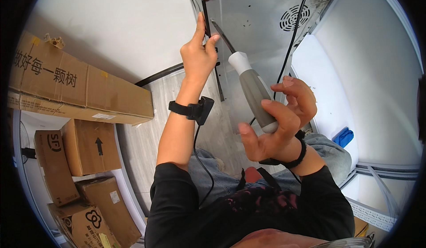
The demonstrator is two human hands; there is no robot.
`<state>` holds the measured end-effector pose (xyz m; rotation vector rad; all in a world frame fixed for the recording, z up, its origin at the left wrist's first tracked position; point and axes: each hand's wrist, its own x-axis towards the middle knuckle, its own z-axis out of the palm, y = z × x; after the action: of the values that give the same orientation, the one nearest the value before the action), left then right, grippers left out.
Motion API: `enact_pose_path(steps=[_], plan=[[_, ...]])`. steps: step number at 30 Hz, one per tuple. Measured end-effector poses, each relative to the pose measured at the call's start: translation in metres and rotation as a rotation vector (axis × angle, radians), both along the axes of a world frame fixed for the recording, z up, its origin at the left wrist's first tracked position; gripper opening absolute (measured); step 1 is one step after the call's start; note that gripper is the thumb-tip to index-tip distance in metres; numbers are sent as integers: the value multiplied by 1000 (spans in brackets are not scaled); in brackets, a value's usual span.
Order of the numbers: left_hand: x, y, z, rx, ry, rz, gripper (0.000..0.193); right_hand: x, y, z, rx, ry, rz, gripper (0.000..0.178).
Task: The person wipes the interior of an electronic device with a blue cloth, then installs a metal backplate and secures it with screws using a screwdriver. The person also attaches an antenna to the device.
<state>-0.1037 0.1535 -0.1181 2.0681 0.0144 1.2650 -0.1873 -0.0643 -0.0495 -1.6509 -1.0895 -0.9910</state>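
A screwdriver [252, 81] with a grey and white handle slants up and away to the left. Its metal shaft ends at the edge strip of a silvery metal panel [266, 30], by a small screw-like spot. Round the butt end of the handle, my right hand [282, 124] has bent fingers, loosely closed on it. My left hand [199, 57] rests at the panel's black left edge [205, 15], index finger stretched up along it and thumb apart. Its other fingers are mostly hidden.
A black cable [293, 35] hangs down across the panel, beside a round vent [294, 18]. At left, a long cardboard box [80, 75] lies above a shelf of several cartons [95, 148]. White panels [386, 84] stand at right near a blue object [343, 137].
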Motion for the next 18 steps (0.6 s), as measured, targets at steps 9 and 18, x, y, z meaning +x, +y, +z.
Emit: enact_pose_path(steps=[9,18], plan=[[-1,1,-1,-16,-2,8,65,7,-4,-7,-163,-155,-12,39],[-1,0,0,-34,17,7,66,15,5,-4,-109,-240,21,36]])
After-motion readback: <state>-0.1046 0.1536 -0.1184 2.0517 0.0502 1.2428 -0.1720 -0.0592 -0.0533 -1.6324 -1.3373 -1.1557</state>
